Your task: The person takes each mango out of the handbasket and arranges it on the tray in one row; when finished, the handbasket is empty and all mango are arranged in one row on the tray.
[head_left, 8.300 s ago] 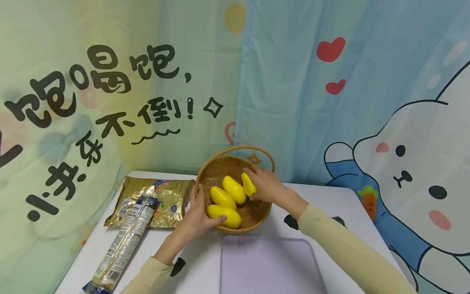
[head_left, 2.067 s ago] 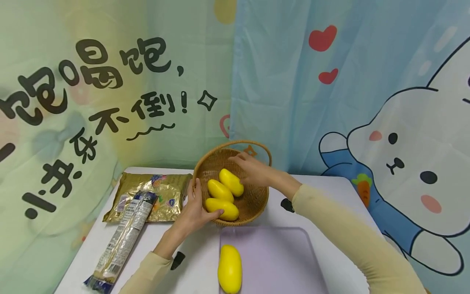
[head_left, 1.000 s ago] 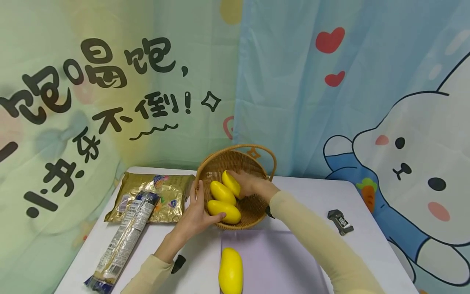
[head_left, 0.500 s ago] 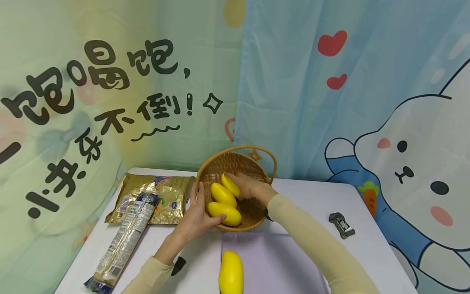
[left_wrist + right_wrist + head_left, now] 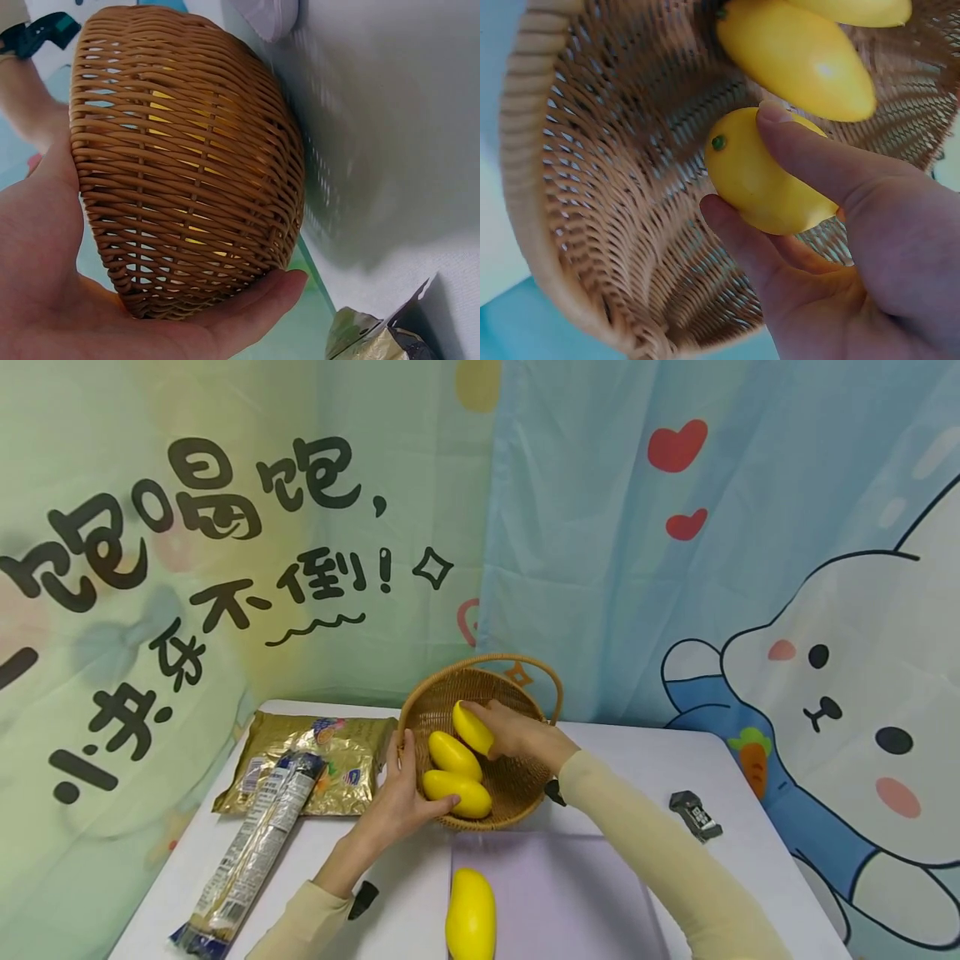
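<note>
A round wicker basket (image 5: 517,800) with an arched handle tilts toward me at the back of the table. My left hand (image 5: 397,806) grips its left side, thumb over the rim; the left wrist view has the fingers along the woven outer wall (image 5: 187,172). Inside the basket, my right hand (image 5: 516,732) pinches a yellow mango (image 5: 471,727) between thumb and fingers, its green stem end showing in the right wrist view. Two more mangoes, an upper one (image 5: 454,756) and a lower one (image 5: 459,795), lie beside it. Another mango (image 5: 471,914) lies at the lilac board's left edge.
The flat lilac board (image 5: 558,893) lies in front of the basket. A gold foil bag (image 5: 348,777) stands left of it, with a long silver packet (image 5: 255,847) leaning across. A small dark wrapped piece (image 5: 696,816) is on the right. Printed curtains hang behind the table (image 5: 405,902).
One mango has gone from the basket onto the lilac board. My right hand has come back into the basket and taken hold of another. The left hand keeps its grip on the basket.
</note>
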Action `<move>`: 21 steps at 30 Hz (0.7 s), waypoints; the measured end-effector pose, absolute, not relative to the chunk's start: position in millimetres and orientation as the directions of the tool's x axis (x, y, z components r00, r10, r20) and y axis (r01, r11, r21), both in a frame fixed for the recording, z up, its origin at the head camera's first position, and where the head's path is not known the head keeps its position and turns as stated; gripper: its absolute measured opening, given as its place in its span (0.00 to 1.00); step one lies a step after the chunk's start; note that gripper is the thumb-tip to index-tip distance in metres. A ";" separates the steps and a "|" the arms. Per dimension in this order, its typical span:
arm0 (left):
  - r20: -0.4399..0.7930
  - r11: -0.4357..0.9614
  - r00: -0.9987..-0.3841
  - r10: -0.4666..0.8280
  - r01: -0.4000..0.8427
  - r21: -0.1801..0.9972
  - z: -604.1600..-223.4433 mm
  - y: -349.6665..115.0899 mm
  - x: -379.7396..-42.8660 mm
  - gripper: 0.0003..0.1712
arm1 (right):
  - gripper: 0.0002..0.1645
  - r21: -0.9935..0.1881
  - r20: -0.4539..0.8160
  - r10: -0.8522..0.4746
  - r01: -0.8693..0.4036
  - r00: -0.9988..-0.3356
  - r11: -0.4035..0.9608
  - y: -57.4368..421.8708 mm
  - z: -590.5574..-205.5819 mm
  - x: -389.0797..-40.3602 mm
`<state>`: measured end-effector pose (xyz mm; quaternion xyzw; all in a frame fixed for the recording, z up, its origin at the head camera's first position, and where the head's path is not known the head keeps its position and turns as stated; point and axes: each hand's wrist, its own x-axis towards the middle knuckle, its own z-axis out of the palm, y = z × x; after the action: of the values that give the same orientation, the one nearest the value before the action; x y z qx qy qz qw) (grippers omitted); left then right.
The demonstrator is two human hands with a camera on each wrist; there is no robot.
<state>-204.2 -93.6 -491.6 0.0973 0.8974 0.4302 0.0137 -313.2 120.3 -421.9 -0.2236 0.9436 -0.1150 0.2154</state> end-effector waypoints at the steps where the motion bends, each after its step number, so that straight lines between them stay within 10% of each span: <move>1: 0.058 0.609 -0.981 0.187 0.162 0.776 -491.4 -93.6 -204.4 0.74 | 0.60 -0.317 -0.342 -0.482 -0.383 -0.807 0.867 121.5 -418.6 -312.2; 21: 0.062 0.620 -0.981 0.184 0.165 0.767 -490.0 -92.5 -205.7 0.74 | 0.60 -0.377 -0.123 -0.625 -0.546 -0.771 0.748 155.2 -370.4 -278.6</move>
<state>-205.7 -92.5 -490.0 0.0969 0.9000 0.4248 0.0114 -278.6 155.2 -370.4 -0.3159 0.9270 -0.1618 0.1212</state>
